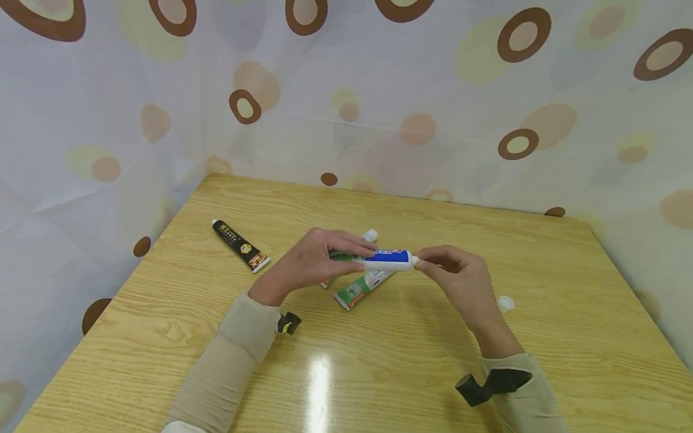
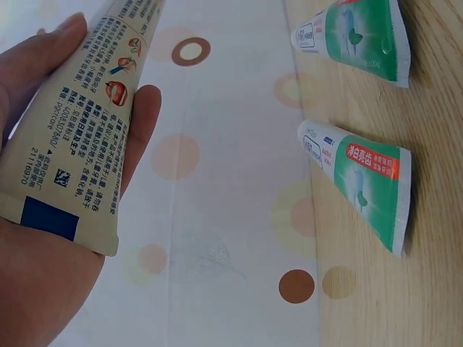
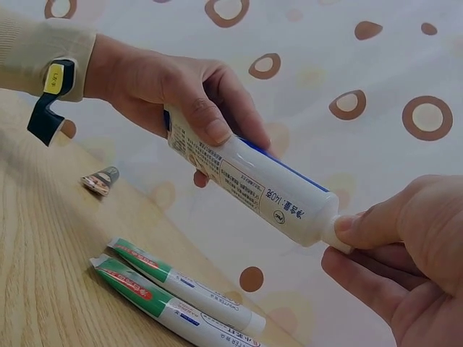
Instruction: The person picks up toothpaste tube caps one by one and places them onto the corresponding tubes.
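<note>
My left hand (image 1: pixel 311 260) grips a blue and white toothpaste tube (image 1: pixel 394 260) around its body, the thumb on one side and fingers on the other. The tube is held roughly level above the table. At its right end, my right hand (image 1: pixel 460 278) pinches the small white cap (image 3: pixel 340 235) between thumb and fingers. Printed small text covers the back of the tube in the left wrist view. Below lie two green and white toothpaste tubes (image 1: pixel 357 293), side by side; one is partly hidden by the left hand in the head view.
A black toothpaste tube (image 1: pixel 238 243) lies at the left of the wooden table (image 1: pixel 390 361). To the right of the right hand is a loose white cap (image 1: pixel 506 304). A patterned curtain (image 1: pixel 379 90) stands behind the table.
</note>
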`<state>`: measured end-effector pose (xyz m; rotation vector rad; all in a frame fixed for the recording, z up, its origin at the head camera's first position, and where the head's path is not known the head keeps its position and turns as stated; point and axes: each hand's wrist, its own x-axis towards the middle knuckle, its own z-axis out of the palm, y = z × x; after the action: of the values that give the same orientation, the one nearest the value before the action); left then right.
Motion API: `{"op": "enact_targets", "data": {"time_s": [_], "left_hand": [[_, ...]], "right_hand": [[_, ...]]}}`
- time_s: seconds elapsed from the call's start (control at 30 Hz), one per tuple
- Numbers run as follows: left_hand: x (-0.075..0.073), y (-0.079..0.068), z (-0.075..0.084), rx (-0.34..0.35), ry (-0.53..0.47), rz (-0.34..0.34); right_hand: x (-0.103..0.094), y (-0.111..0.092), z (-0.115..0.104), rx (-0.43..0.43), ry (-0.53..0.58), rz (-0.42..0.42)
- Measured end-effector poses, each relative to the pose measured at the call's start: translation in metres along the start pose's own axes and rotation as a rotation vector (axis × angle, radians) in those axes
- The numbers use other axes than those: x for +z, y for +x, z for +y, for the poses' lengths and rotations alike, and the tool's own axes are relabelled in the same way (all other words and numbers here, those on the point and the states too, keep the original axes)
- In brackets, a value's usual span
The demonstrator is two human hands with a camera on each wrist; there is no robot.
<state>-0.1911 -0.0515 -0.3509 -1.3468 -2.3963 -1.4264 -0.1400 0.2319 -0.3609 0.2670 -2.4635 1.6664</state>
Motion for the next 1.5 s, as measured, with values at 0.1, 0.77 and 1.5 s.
{"op": "enact_targets", "data": {"time_s": [0.1,0.77,1.5], "left_hand": [[-0.001,0.000,0.000,0.006,0.003,0.002],[-0.011,-0.006,-0.003,-0.092,0.099,0.073],[-0.021,-0.010,-0.022,-0.333,0.197,0.237]], "right_hand": [[0.000,0.000,-0.001,0.001,-0.005,-0.007],[-0.029,-0.001,0.002,0.009,-0.031,-0.068],[-0.092,-0.029,0.023,0.089,-0.190,-0.054]]}}
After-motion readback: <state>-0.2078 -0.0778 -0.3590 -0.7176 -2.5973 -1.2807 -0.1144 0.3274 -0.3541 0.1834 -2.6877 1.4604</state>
